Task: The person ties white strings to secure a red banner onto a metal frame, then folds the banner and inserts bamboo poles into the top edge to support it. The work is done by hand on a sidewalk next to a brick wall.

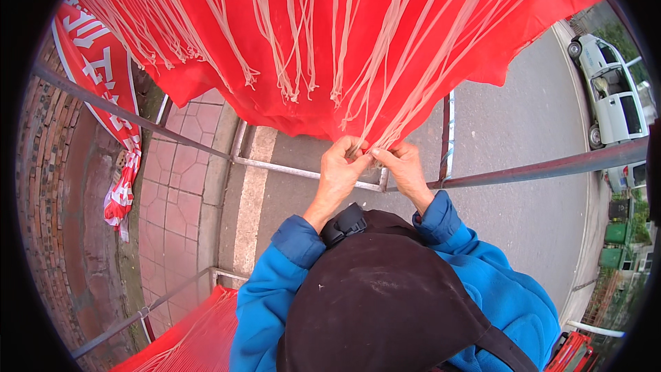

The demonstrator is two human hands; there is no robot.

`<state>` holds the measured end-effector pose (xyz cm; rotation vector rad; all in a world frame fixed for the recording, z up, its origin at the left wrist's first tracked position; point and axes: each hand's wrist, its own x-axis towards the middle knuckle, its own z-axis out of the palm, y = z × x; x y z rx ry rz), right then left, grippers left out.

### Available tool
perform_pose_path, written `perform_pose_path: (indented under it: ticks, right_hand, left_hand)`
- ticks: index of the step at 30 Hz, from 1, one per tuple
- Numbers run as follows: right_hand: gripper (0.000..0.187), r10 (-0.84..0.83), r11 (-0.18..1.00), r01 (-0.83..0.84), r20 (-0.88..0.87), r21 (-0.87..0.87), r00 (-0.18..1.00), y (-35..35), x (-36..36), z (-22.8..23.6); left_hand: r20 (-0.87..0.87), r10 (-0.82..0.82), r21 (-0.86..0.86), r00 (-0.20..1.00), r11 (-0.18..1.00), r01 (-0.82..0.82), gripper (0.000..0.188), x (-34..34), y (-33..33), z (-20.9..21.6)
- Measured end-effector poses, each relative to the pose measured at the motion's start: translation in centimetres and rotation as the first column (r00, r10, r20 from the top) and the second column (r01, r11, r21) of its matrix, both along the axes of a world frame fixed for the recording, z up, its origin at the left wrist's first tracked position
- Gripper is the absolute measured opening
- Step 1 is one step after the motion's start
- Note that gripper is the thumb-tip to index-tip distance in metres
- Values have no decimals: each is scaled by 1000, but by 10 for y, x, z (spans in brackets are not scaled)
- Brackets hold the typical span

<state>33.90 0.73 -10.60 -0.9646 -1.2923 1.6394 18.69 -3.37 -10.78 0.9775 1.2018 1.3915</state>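
Head view: past the dark apron, the left hand and right hand meet, fingertips pinched together on pale strings, likely so the ends can't slip. Strings run toward 12 o'clock over red cloth, maybe held up to keep off the road.

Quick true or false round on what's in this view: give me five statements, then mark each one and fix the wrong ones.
1. The left hand pinches pale strands. True.
2. The right hand is far from the left. False: the two meet at the fingertips.
3. The cloth behind the strands is green. False: the cloth is red.
4. A white vehicle stands at the picture's right. True.
5. The person's sleeves are yellow. False: the sleeves are blue.
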Motion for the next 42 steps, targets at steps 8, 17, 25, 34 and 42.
perform_pose_path:
  ticks: [8, 17, 25, 34, 42]
  right_hand:
    - [18, -23, 999, 23, 34, 24, 999, 3, 6, -3]
    - [21, 21, 1000, -21, 32, 1, 999, 3, 6, -6]
    - [22, 16, 1000, -17, 41, 23, 999, 4, 3, -6]
    - [20, 27, 999, -33, 137, 43, 990, 8, 7, -9]
    - [14, -70, 996, 63, 102, 68, 992, 23, 27, -18]
  left_hand:
    - [76, 9, 1, 997, 1000, -9, 8, -6, 1, -6]
    - [-82, -44, -36, 996, 998, 42, 5, -6, -2, -8]
    - [51, -58, 4, 997, 998, 58, 9, -3, 1, -9]
    - [51, -48, -18, 998, 999, 49, 10, -10, 0, -11]
    - [192, 62, 14, 979, 998, -66, 10, -36, -9, -7]
